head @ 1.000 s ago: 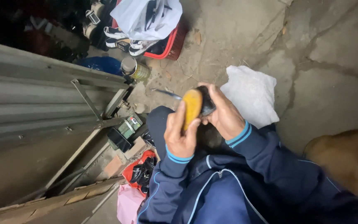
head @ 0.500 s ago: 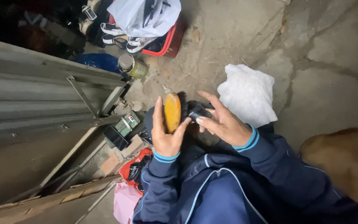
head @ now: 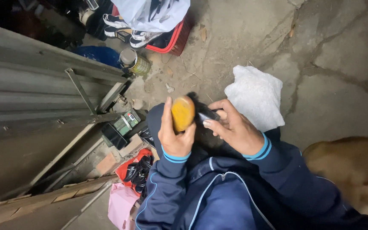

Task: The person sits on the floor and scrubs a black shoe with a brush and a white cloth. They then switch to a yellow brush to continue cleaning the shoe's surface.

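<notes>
Orange brush [head: 182,113] upright in left hand [head: 173,136] grip; right hand [head: 231,127] beside.

A cracked concrete floor [head: 320,55] is being lit by dull daylight. The left side is being taken up by a corrugated metal sheet [head: 26,98] braced by a metal frame [head: 81,91], and wooden planks [head: 43,204] are being kept near left.
</notes>
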